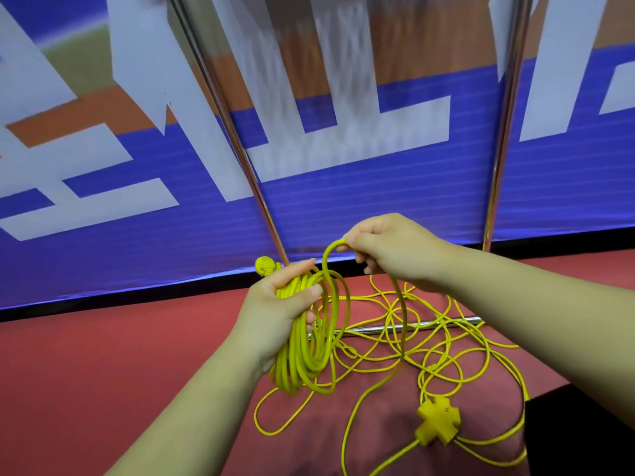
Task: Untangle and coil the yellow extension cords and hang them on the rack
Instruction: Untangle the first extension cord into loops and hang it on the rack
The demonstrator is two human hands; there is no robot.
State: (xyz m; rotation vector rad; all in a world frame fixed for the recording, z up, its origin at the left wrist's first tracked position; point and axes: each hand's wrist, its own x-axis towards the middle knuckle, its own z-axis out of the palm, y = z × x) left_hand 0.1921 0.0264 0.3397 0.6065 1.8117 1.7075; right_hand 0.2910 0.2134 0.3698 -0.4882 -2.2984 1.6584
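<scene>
Yellow coil (309, 341) gripped by left hand (275, 304); right hand (388, 249) pinches a loop (329, 259) above the floor tangle (429, 338).

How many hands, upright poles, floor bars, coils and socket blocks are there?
Hands: 2, left hand gripping the coil, right hand pinching a cord loop
Upright poles: 2
Floor bar: 1
Coil: 1
Socket block: 1
Total: 7

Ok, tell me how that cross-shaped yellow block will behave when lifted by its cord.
The block looks rigid and chunky, so it will probably dangle and swing. Its cord lies in loose loops, so it likely snags. Flat arms: unlikely to roll.
</scene>
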